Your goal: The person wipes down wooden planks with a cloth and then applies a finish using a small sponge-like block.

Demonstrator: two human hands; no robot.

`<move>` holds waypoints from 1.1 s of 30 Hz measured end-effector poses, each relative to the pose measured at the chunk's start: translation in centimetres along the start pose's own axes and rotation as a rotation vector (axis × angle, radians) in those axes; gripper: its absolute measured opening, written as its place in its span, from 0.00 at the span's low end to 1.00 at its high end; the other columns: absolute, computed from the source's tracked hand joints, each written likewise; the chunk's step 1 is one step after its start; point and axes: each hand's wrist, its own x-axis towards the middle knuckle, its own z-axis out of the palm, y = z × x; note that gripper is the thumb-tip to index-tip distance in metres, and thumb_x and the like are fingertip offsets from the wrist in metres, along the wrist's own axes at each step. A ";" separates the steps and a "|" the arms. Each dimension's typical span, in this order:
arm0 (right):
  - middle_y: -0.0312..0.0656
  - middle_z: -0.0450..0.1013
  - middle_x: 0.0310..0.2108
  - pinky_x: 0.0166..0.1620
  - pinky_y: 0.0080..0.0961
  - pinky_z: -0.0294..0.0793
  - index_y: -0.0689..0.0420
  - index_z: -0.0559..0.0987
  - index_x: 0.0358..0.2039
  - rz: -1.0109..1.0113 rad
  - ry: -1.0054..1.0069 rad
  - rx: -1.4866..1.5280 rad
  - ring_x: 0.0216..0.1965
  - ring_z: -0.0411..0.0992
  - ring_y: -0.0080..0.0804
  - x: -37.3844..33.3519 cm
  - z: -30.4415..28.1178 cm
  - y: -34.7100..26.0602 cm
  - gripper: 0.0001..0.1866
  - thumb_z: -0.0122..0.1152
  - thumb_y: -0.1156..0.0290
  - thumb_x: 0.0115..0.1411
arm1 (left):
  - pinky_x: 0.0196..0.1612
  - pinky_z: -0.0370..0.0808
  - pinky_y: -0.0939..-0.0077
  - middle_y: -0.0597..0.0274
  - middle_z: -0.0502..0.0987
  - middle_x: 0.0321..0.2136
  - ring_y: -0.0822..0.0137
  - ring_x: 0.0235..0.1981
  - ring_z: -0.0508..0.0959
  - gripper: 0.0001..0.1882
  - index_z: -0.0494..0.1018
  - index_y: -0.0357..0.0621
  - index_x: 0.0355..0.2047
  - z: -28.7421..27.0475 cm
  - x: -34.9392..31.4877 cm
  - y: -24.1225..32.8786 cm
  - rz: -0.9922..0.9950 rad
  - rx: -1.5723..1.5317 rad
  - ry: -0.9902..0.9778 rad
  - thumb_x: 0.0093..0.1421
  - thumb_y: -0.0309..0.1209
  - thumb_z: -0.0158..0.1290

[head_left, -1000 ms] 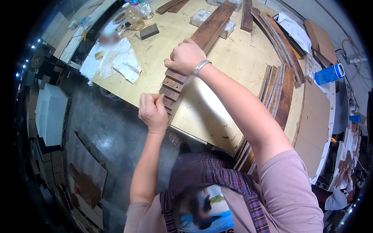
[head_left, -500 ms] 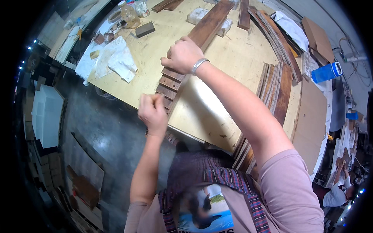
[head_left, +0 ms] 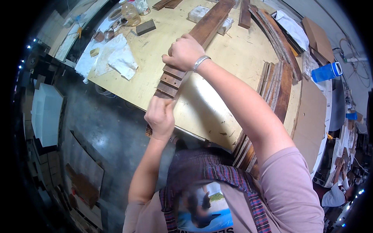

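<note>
Workpiece: the grooved board (head_left: 211,24), brown, with cross grooves in its near part. It lies on the worktable (head_left: 235,50), near end past the table edge, far part over a pale wrapped block (head_left: 198,14). All places below refer to the grooved board.

Right hand (head_left: 185,53): above the grooves, fingers bent over the board, thumb at its left edge, clasping it. Left hand (head_left: 159,112): at the near grooved end, fingers curled in. Whether they pinch anything is hidden; cannot tell.

Recommended handling:
1. Bear down with the right hand near the grooves; the overhanging end is judged likely to rock otherwise.
2. Work the left hand in short, even strokes along each groove, with light pressure at the edges.
3. Guard the knuckles against the sharp-looking shoulders between grooves.

Containers:
- Clear jar (head_left: 131,14): left of the board's far part, holding amber liquid.
- Labelled bottle (head_left: 142,6): between the jar and the board; contents not discernible.
- Brown cup (head_left: 99,36): well left of the board; contents cannot be made out.
- Blue bottle (head_left: 323,73): well right of the board; fill level unclear.
</note>
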 end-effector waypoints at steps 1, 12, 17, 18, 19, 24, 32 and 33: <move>0.48 0.78 0.21 0.50 0.31 0.67 0.55 0.83 0.16 0.017 -0.027 0.003 0.28 0.74 0.42 0.0 0.0 0.0 0.26 0.49 0.49 0.56 | 0.29 0.70 0.64 0.56 0.71 0.24 0.55 0.24 0.73 0.06 0.73 0.40 0.25 0.1 0.0 -0.2 -0.012 -0.027 0.019 0.51 0.19 0.60; 0.48 0.73 0.15 0.46 0.32 0.67 0.56 0.79 0.11 -0.022 0.086 0.000 0.24 0.70 0.43 0.0 0.5 0.1 0.26 0.48 0.54 0.57 | 0.29 0.68 0.70 0.56 0.70 0.23 0.62 0.23 0.70 0.07 0.71 0.36 0.25 -0.7 2.4 -1.1 -0.200 0.006 0.140 0.55 0.19 0.60; 0.47 0.73 0.16 0.47 0.32 0.67 0.56 0.79 0.11 -0.020 0.053 -0.009 0.23 0.70 0.43 0.0 0.2 -0.1 0.26 0.48 0.54 0.58 | 0.27 0.68 0.67 0.56 0.70 0.23 0.59 0.23 0.71 0.07 0.71 0.37 0.26 0.2 0.6 -1.5 -0.111 -0.047 0.098 0.53 0.21 0.61; 0.47 0.73 0.16 0.47 0.32 0.67 0.56 0.79 0.11 -0.018 0.052 -0.012 0.23 0.70 0.43 0.0 0.3 0.0 0.26 0.48 0.54 0.58 | 0.27 0.68 0.67 0.56 0.70 0.23 0.59 0.23 0.71 0.07 0.72 0.37 0.26 0.2 0.8 -1.5 -0.146 -0.051 0.114 0.53 0.21 0.61; 0.47 0.73 0.16 0.47 0.32 0.67 0.56 0.79 0.11 -0.016 0.052 -0.015 0.23 0.70 0.43 -0.1 0.3 0.0 0.26 0.48 0.54 0.58 | 0.27 0.68 0.67 0.56 0.70 0.24 0.59 0.23 0.71 0.07 0.72 0.38 0.25 0.1 1.1 -1.6 -0.180 -0.054 0.131 0.53 0.21 0.61; 0.48 0.73 0.16 0.47 0.33 0.68 0.57 0.79 0.11 -0.023 0.072 -0.017 0.24 0.70 0.44 -0.1 0.4 0.0 0.25 0.48 0.54 0.57 | 0.28 0.68 0.67 0.56 0.70 0.24 0.60 0.23 0.70 0.07 0.72 0.37 0.25 0.3 1.2 -1.8 -0.223 -0.045 0.160 0.52 0.20 0.61; 0.49 0.73 0.16 0.48 0.33 0.68 0.57 0.79 0.11 -0.031 0.085 -0.010 0.24 0.70 0.45 -0.1 0.4 0.0 0.25 0.49 0.55 0.56 | 0.28 0.69 0.62 0.55 0.70 0.23 0.53 0.25 0.72 0.06 0.72 0.39 0.25 -0.2 1.8 -1.6 -0.128 0.016 0.164 0.52 0.21 0.60; 0.49 0.73 0.15 0.48 0.33 0.68 0.57 0.79 0.11 -0.026 0.073 -0.005 0.23 0.70 0.45 -0.1 0.3 0.0 0.25 0.49 0.55 0.56 | 0.28 0.69 0.61 0.54 0.70 0.24 0.52 0.25 0.73 0.06 0.73 0.40 0.25 0.2 0.9 -1.2 -0.068 0.037 0.131 0.51 0.20 0.60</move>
